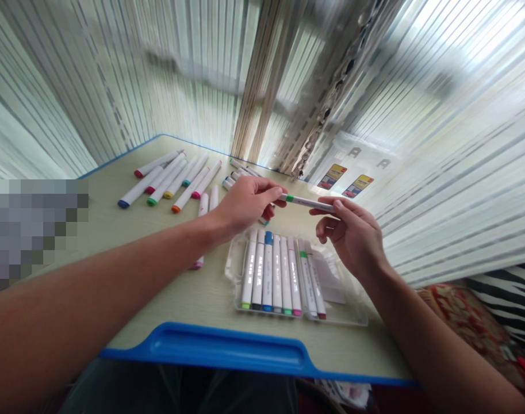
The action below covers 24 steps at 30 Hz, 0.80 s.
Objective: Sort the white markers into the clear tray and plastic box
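Observation:
A white marker with a green band [307, 202] is held level above the table between both hands. My left hand [249, 204] pinches its banded end, and my right hand [352, 230] has thumb and fingers closed on the other end. Below them lies a clear plastic case [352, 310], its left part filled with a row of several white markers [276, 276]. Two more markers [311, 287] lie side by side in its right part, next to a pale slip [329, 279].
Several loose markers [184, 175] lie at the table's back left, with others [204, 210] partly behind my left hand and forearm. A blue tray [227, 345] runs along the front edge. A clear box with two labels [359, 164] stands at the back right, before striped curtains.

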Each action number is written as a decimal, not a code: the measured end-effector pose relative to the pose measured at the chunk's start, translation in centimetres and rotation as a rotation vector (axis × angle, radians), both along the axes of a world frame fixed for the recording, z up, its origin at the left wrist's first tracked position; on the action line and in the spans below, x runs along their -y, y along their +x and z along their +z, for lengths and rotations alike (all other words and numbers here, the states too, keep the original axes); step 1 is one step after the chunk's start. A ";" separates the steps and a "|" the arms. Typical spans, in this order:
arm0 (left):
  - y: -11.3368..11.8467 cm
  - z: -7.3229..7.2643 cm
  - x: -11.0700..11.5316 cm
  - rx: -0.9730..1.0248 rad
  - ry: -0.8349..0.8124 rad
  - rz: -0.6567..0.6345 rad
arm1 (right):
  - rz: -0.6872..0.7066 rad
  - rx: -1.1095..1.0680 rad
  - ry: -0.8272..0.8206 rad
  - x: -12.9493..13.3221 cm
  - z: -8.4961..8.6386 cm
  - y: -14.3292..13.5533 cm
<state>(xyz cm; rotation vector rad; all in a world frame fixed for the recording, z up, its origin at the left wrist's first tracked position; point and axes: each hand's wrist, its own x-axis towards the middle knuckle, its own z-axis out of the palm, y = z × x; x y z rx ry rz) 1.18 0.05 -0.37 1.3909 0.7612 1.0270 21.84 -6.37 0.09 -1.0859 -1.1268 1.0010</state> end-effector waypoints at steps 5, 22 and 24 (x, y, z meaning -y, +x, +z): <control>0.1 0.3 0.2 0.079 -0.119 -0.021 | -0.033 -0.003 0.019 -0.3 -0.3 0.4; -0.2 -0.1 0.2 -0.092 0.117 -0.013 | -0.018 0.095 0.022 -0.1 -0.4 0.1; -0.2 -0.2 0.2 -0.100 0.133 -0.021 | -0.007 0.103 0.022 0.0 -0.4 0.0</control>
